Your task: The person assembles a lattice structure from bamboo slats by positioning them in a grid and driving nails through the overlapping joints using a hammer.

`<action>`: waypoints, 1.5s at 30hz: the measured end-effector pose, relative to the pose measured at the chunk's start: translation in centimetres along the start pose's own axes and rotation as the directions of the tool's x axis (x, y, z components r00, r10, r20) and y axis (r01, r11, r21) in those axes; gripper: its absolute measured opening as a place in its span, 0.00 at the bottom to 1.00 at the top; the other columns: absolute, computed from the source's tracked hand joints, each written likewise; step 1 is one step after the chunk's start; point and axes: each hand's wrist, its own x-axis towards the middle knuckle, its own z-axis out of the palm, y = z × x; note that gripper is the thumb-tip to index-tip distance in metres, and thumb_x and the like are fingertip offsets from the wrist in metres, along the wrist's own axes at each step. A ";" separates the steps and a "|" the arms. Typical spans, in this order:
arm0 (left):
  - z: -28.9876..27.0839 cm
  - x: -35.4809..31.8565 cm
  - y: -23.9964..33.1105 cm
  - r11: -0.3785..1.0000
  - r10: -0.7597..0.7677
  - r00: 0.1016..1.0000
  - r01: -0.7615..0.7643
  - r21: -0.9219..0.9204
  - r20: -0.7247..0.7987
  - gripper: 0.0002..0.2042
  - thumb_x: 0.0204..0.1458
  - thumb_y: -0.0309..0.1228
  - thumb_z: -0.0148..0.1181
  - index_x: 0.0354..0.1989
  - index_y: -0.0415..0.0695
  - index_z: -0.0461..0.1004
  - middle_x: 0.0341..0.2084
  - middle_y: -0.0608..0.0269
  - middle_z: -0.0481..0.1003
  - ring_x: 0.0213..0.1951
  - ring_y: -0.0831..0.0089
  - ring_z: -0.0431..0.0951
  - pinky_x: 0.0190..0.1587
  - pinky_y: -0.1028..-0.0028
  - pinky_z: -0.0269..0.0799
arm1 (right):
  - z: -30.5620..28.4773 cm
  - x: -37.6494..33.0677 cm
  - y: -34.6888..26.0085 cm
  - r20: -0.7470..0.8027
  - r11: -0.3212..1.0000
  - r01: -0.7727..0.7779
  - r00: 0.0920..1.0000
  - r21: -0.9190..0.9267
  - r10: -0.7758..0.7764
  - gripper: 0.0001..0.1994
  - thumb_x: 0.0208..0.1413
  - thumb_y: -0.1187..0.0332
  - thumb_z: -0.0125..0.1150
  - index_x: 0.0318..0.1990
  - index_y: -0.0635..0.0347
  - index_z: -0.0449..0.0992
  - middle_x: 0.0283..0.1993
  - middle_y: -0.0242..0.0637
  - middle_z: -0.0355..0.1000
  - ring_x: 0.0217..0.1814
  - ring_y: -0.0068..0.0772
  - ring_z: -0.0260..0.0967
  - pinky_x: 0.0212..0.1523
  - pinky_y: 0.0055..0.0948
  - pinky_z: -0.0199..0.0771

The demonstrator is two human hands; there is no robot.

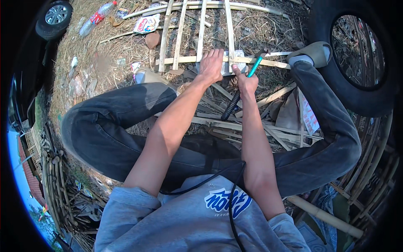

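A frame of pale wooden slats (179, 42) lies on the ground in front of me, with several long strips meeting a crosswise slat (268, 63) at its near end. My left hand (211, 66) is closed over this crosswise slat, its fingers curled over the far side. Just to the right, my right hand (247, 82) is wrapped around a hammer (254, 67) with a teal and black handle. The hammer's dark head points away from me near the crosswise slat. My right thumb reaches toward a lengthwise strip's end. A whitish block (239, 55) shows partly under the joint.
Loose wooden strips (273, 130) are piled between my bent legs. A large black tyre (317, 25) stands at the right beside my foot. Dry grass carries litter, including a plastic bottle (95, 20) and a wrapper (147, 24). Bamboo poles (327, 216) lie at the lower right.
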 end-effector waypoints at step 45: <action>-0.7 -0.7 1.2 0.660 -0.336 0.938 0.170 -0.732 -0.085 0.58 0.48 0.51 0.75 0.74 0.33 0.37 0.64 0.30 0.66 0.70 0.42 0.62 0.70 0.46 0.56 | 1.4 -2.4 -2.1 0.043 0.765 0.594 0.796 -0.250 -0.604 0.10 0.63 0.67 0.60 0.41 0.65 0.82 0.33 0.42 0.75 0.34 0.44 0.72 0.41 0.41 0.72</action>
